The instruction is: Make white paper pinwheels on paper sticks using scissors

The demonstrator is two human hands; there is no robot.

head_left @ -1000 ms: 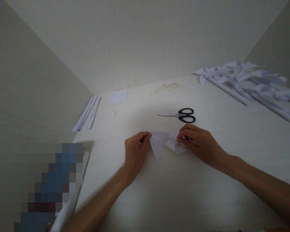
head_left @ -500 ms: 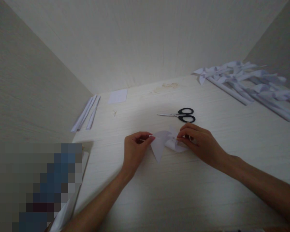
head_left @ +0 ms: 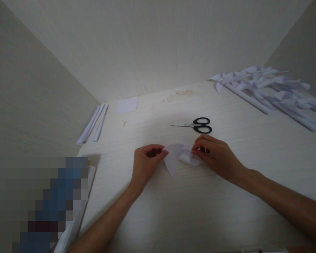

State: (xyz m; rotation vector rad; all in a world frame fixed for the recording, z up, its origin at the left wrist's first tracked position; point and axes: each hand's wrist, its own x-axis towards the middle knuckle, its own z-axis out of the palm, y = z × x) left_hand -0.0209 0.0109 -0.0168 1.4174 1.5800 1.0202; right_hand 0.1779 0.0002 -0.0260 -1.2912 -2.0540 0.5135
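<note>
Folded white paper piece (head_left: pixel 177 158) lies mid-table (head_left: pixel 200 211), just before black scissors (head_left: pixel 197 125); left hand (head_left: pixel 145 165) grip pinching its left corner, right hand (head_left: pixel 217 157) grip pinching its right folds.

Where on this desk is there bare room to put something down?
The widest bare patch of the table lies in front of the folded paper, between the two forearms. Another lies between the scissors and the square sheet. The far right corner is crowded with paper pinwheels; paper strips line the left edge.
</note>
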